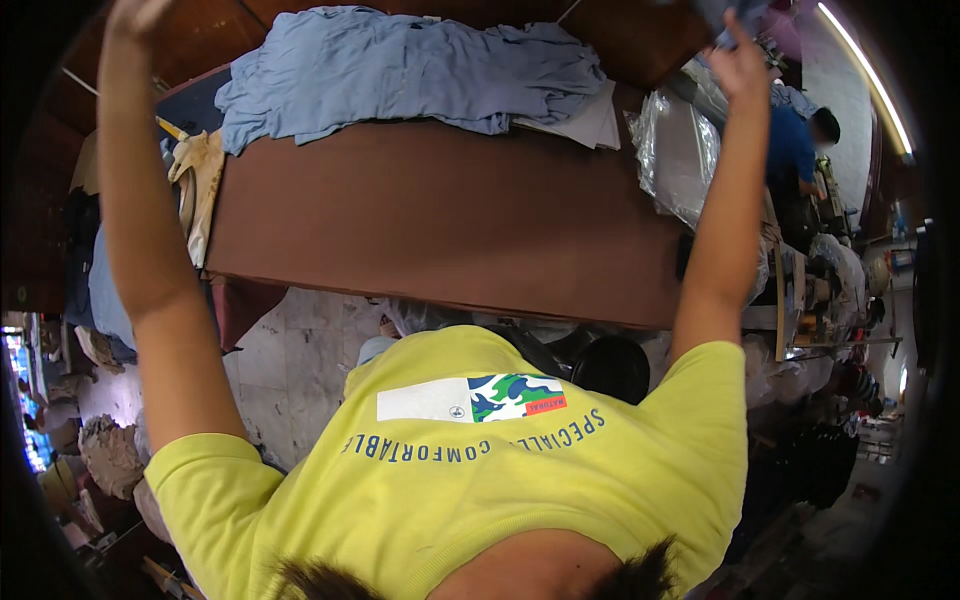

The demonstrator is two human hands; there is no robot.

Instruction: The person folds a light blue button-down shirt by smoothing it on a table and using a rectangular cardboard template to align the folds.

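Note:
Both my arms are raised and reach far out toward the upper edge. My left hand [140, 14] is cut off by that edge, so its fingers do not show. At the upper right, my right hand [738, 66] is closed on a blue-grey cloth [728, 14], which is smeared by motion and mostly out of view. Between my arms, a rumpled pile of light blue garments [400, 75] lies across the far side of a brown-covered table [430, 210]. White sheets [590, 120] stick out from beneath the pile's right end.
Clear plastic bags [675, 155] lie at the table's right end. A cream cloth [203, 175] hangs by its left end. A dark round seat [610, 368] stands below the near edge. Farther right, a person in a blue top [790, 145] bends over a work surface.

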